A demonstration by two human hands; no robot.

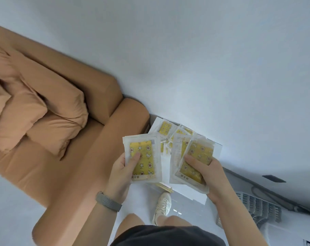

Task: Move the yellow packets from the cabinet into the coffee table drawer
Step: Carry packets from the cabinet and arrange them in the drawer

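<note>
Left hand (121, 172): fingers grip one packet (144, 159), upright.
Right hand (208, 172): grips several packets (195, 162).
Drawer: unseen.

Bright, even, cool daylight fills the head view, with no source visible. Shadows are soft: a dim band lies under the sofa (65, 110) armrest at 12 o'clock from the packets, and darker folds sit between the cushions (35, 107) at 9 o'clock. The clear wrap on the yellow packets (143, 157) carries a mild sheen, no hard glare. Wide-angle distortion bends the wall line and tilts the room. Detail is soft overall, smearing toward the 4 o'clock corner, where the grey vent (259, 208) blurs.
</note>
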